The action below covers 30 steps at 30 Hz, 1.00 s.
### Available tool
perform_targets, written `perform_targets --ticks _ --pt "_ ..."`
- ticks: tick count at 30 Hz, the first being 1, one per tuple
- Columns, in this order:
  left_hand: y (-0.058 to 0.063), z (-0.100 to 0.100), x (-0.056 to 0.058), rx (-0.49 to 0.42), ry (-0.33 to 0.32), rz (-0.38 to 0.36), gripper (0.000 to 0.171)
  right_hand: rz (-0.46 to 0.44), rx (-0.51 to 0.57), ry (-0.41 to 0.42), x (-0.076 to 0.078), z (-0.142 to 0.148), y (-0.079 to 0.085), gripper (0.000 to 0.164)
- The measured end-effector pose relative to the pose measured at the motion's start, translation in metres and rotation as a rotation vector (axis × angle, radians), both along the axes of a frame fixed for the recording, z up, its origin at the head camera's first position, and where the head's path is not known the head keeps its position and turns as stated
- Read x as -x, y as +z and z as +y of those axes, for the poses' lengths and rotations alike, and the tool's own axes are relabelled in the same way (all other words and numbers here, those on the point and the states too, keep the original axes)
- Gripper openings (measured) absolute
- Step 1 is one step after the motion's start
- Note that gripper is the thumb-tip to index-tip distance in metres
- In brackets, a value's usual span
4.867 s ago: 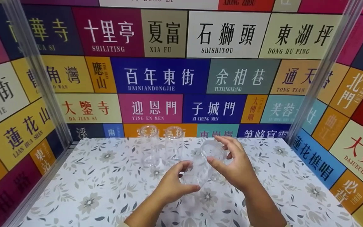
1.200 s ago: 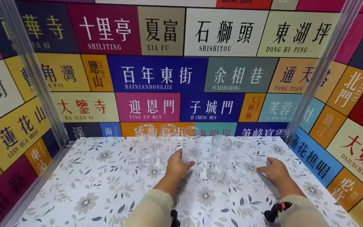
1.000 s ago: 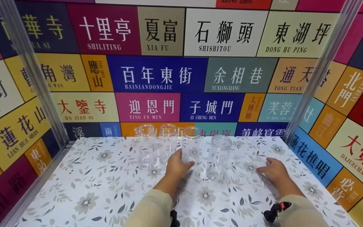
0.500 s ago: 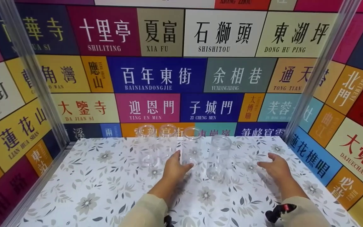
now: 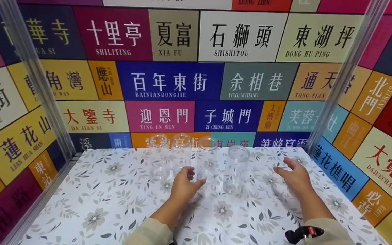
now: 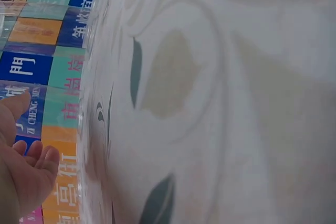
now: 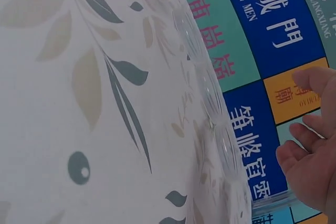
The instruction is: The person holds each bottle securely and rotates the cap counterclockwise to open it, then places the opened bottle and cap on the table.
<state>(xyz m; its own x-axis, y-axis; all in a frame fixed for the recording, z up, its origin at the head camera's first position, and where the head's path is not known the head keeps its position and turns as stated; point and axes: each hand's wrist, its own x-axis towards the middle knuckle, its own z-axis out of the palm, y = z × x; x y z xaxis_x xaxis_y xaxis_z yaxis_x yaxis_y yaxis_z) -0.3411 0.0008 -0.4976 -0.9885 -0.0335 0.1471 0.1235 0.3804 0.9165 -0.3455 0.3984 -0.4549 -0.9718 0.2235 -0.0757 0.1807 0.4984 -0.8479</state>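
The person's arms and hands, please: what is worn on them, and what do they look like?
Both forearms wear pale beige long sleeves, the left sleeve and the right sleeve. A black device with a red part sits at the right wrist. The left hand and right hand are bare, without gloves; no rings are visible.

My table (image 5: 107,204) has a white cloth with gray flowers and leaves, and bright walls (image 5: 172,81) with big Chinese words stand around it
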Motion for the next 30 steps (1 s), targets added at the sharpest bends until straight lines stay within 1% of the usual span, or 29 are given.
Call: perform_targets --ticks 5,8,10,13,15,16,18,21,27,30 --pt "-0.003 0.003 -0.003 -0.035 -0.066 0.01 0.048 0.012 0.002 0.016 0.0 -0.01 0.007 0.099" --pt "-0.004 0.008 -0.004 -0.061 -0.115 0.006 0.048 0.03 0.01 0.035 -0.001 -0.016 0.011 0.1" --pt "-0.004 0.013 -0.005 -0.071 -0.162 -0.002 0.051 0.057 0.018 0.05 -0.003 -0.02 0.014 0.097" --pt "-0.004 0.021 -0.005 -0.076 -0.234 -0.042 0.058 0.093 0.036 0.065 -0.006 -0.027 0.019 0.089" --pt "-0.004 0.027 -0.006 -0.068 -0.272 -0.074 0.064 0.11 0.05 0.075 -0.009 -0.033 0.022 0.084" --pt "-0.004 0.03 -0.006 -0.064 -0.284 -0.079 0.066 0.119 0.053 0.082 -0.01 -0.036 0.023 0.082" --pt "-0.004 0.035 -0.006 -0.058 -0.297 -0.092 0.069 0.137 0.068 0.102 -0.011 -0.042 0.026 0.079" --pt "-0.004 0.043 -0.004 -0.056 -0.313 -0.089 0.072 0.165 0.102 0.14 -0.011 -0.049 0.029 0.078" --pt "-0.005 0.058 0.0 -0.074 -0.329 -0.073 0.074 0.204 0.187 0.224 -0.015 -0.062 0.034 0.073" --pt "-0.005 0.062 0.002 -0.078 -0.33 -0.08 0.078 0.212 0.241 0.278 -0.015 -0.072 0.038 0.071"
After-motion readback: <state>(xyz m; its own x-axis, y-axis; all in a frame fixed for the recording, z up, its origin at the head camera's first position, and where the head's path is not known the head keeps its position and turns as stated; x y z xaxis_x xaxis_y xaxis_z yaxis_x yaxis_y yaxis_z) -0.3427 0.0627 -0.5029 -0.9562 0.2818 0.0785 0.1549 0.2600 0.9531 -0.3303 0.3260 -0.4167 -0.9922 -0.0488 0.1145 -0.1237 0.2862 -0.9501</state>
